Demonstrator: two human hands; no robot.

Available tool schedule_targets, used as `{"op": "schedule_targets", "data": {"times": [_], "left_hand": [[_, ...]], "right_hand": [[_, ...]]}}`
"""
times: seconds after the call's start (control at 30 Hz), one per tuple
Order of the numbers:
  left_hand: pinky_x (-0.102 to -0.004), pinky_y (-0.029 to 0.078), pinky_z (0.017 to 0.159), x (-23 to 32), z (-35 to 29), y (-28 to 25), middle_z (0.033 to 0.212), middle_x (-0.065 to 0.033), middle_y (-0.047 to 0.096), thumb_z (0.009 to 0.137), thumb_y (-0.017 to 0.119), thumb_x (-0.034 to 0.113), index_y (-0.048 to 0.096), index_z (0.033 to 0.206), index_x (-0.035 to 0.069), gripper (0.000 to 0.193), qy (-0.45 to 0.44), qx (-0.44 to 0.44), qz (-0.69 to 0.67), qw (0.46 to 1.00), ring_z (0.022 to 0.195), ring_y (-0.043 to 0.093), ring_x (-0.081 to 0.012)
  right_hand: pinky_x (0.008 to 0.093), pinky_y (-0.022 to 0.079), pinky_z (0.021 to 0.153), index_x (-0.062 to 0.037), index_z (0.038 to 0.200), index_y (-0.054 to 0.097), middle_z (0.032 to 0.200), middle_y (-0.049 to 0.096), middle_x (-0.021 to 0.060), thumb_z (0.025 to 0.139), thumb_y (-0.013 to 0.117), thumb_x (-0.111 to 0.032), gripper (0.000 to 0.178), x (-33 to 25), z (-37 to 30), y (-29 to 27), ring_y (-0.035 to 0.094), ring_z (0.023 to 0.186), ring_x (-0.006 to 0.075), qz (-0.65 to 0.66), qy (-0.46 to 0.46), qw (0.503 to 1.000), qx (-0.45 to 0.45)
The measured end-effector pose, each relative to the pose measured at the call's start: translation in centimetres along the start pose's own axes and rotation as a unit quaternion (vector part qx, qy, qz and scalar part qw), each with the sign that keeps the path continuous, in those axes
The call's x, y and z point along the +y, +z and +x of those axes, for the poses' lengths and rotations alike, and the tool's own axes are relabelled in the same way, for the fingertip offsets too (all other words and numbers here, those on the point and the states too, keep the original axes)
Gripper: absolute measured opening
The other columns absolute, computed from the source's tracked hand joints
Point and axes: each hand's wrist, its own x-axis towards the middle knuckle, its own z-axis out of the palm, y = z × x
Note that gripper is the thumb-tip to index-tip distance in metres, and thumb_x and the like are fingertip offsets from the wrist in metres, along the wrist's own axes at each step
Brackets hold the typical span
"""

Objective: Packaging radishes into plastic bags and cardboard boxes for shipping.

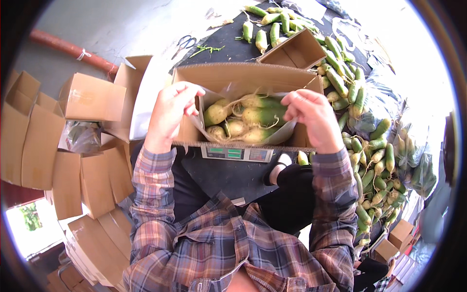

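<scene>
A cardboard box (233, 72) stands open in front of me, on a digital scale (236, 153) with lit green displays. Inside the box, several green-and-white radishes (258, 116) lie in a clear plastic bag (291, 132). My left hand (170, 114) is closed at the box's left side, thumb and fingers pinching the bag's edge. Over the right side, my right hand (314, 114) pinches the opposite edge of the bag, its fingers slightly blurred. Between the two hands the bag's mouth is spread apart, so the radishes show from above.
Loose radishes (377, 182) are heaped on the right and at the back. A smaller open carton (295, 50) sits behind the box. Scissors (184, 44) lie at the back left. Several cardboard boxes (95, 97) crowd the left; filled plastic bags (416, 158) stand far right.
</scene>
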Motion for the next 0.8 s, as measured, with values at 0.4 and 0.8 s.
{"op": "schedule_targets", "data": {"times": [0.4,0.8], "left_hand": [[-0.0268,0.047,0.081,0.2,-0.3,3.5,0.076,-0.0029,0.061,0.093,0.047,0.010,0.060,0.108,-0.004,0.025,0.006,-0.132,0.117,0.984,0.072,0.057,-0.0104],[-0.0212,0.047,0.047,-1.4,3.4,4.9,0.084,-0.0042,0.066,0.088,0.057,0.005,0.066,0.105,-0.001,0.021,-0.030,-0.102,0.081,0.991,0.054,0.056,-0.0089]], "right_hand": [[0.0230,0.047,0.071,0.0018,0.098,0.063,0.084,0.064,0.0047,0.093,0.054,-0.024,0.027,0.4,2.2,4.1,0.060,0.076,0.0116,0.044,0.034,0.993,-0.104],[0.0241,0.041,0.048,0.0028,0.090,0.066,0.069,0.058,0.0009,0.090,0.059,-0.028,0.032,1.9,4.0,6.6,0.049,0.057,0.0073,0.074,0.008,0.997,-0.033]]}}
